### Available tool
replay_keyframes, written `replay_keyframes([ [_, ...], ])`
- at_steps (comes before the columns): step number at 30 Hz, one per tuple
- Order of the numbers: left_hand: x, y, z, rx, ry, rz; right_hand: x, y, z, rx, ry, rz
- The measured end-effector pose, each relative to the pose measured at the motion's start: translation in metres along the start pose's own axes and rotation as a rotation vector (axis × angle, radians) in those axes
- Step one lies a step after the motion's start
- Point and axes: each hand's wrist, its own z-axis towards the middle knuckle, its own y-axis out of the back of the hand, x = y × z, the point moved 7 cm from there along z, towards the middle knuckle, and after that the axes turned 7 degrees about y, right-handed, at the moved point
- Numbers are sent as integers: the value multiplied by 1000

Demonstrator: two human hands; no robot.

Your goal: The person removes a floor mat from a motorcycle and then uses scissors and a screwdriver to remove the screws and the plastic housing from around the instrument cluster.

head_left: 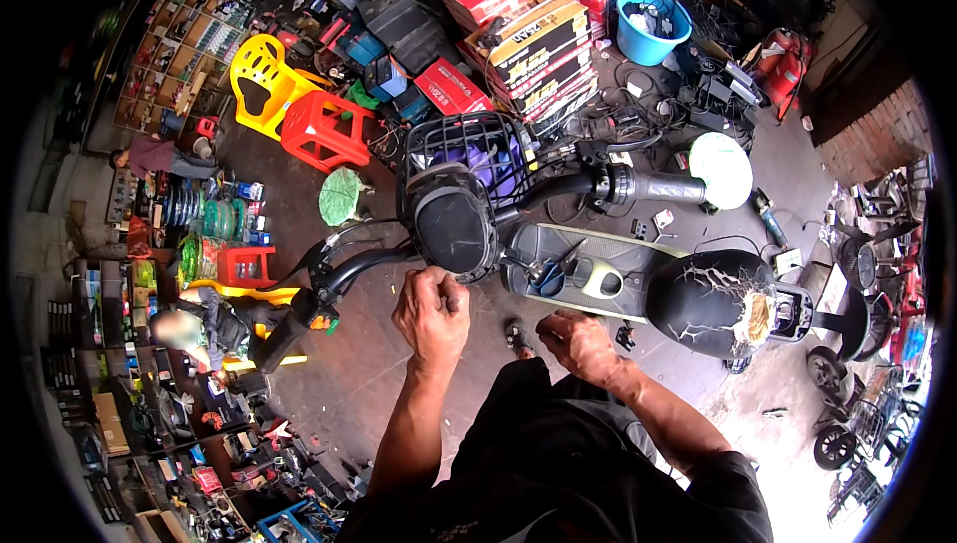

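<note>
Scuffed brown workshop floor carries a black-and-grey electric scooter, spanning the person's ten to two o'clock. I'd judge it heavy and stiff, best held by its cylindrical dark handlebar grips, not the cracked black seat (that skin looks flaky). Left hand curls beside the rounded black console, right hand below the footboard; whether either pinches anything, I can't tell.
</note>
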Motion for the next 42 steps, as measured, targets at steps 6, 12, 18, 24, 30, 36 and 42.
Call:
replay_keyframes([
  [6,9,-9,-12,115,172,-231,8,-5,2,25,-47,285],
  [12,-4,-16,-65,311,294,-449,23,20,12,-181,-108,636],
  [18,-15,-3,-65,235,204,-570,58,39,38,-165,-23,880],
  [24,-14,4,-63,287,148,-470,67,3,43,-102,-196,1217],
  [30,-9,8,-65,302,129,-319,62,-11,40,4,-155,1068],
  [36,20,10,-79,303,428,-356,54,-21,43,132,-191,946],
  [42,126,-6,-202,316,781,-235,18,-19,48,90,-53,384],
])
